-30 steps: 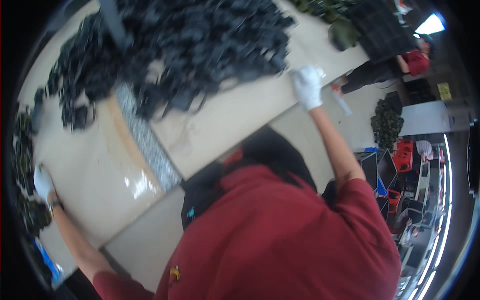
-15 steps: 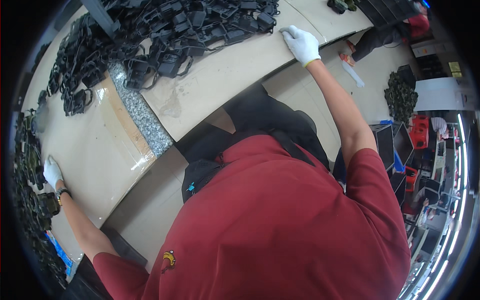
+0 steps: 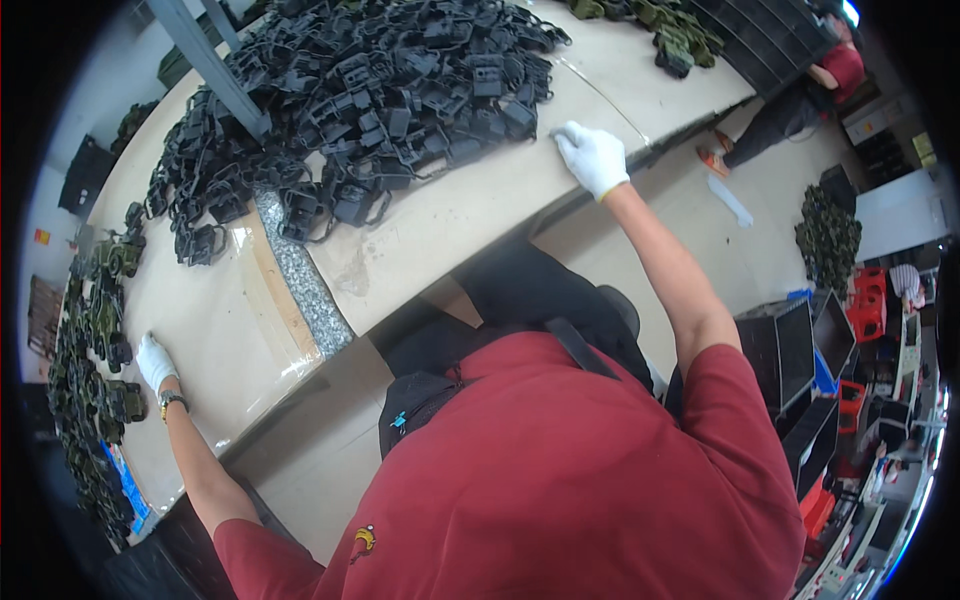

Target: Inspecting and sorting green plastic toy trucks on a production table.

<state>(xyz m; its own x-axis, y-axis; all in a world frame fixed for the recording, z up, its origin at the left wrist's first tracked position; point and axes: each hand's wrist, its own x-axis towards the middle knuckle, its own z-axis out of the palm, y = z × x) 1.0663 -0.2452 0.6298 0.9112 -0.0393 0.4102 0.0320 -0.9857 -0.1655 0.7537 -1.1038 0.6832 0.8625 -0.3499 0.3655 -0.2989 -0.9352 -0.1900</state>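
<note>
I lean over a long beige table (image 3: 470, 215) with both arms spread wide, each hand in a white glove. My right hand (image 3: 592, 158) rests palm down on the tabletop near its front edge, just right of a big pile of black plastic buckles and straps (image 3: 370, 110). It holds nothing. My left hand (image 3: 155, 360) lies flat on a clear plastic sheet (image 3: 215, 330) at the far left, beside a row of green camouflage parts (image 3: 100, 340). A watch sits on that wrist.
A grey speckled strip (image 3: 305, 285) crosses the table between the two halves. More green items (image 3: 665, 25) lie at the far end. Another person in red (image 3: 835, 65) stands beyond the table. Dark crates (image 3: 795, 350) and red bins (image 3: 865, 310) stand on the floor at right.
My right hand has slid back toward the table's front edge, off the black pile. My left hand has stayed flat on the plastic sheet.
</note>
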